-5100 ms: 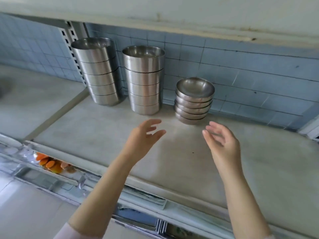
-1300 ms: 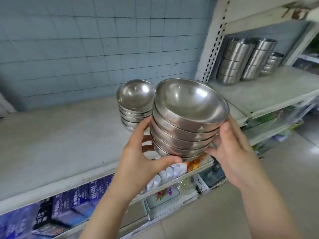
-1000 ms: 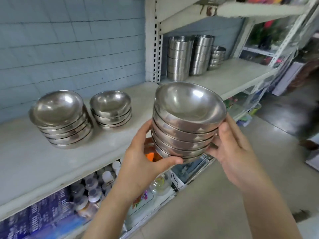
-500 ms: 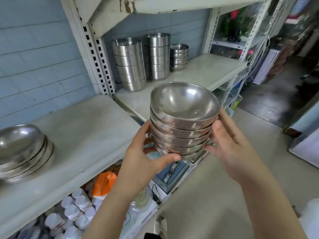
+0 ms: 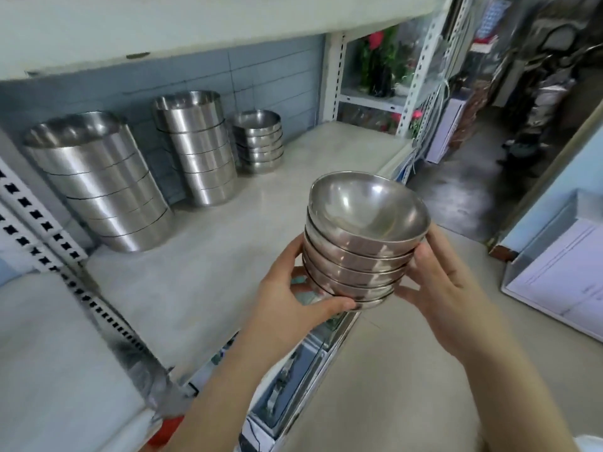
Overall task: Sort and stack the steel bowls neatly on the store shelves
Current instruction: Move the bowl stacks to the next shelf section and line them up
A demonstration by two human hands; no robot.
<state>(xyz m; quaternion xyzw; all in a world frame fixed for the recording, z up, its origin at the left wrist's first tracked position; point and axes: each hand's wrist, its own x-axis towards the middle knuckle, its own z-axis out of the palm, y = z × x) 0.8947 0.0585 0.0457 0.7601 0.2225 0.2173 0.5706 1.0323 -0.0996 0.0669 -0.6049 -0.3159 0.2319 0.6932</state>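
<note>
A stack of several shallow steel bowls [image 5: 362, 243] is held in the air over the front edge of the grey shelf [image 5: 228, 256]. My left hand [image 5: 293, 298] grips its left side with the thumb under the bottom bowl. My right hand [image 5: 440, 288] grips the right side. At the back of the shelf stand two tall stacks of straight-sided steel bowls, the left one [image 5: 98, 187] and the middle one [image 5: 199, 148], and a short stack of shallow bowls [image 5: 259, 141] to their right.
A perforated white upright [image 5: 49, 243] separates this shelf from the one on the left. An upper shelf board [image 5: 195, 24] hangs overhead. Lower shelves hold packaged goods [image 5: 293, 380]. A white board with paper [image 5: 561, 272] leans at the right, and the aisle floor [image 5: 391, 386] lies below.
I have carried the bowl stack rightwards from the left shelf bay to the bay with the tall stacks, which are now closer. Both hands keep the same hold.
</note>
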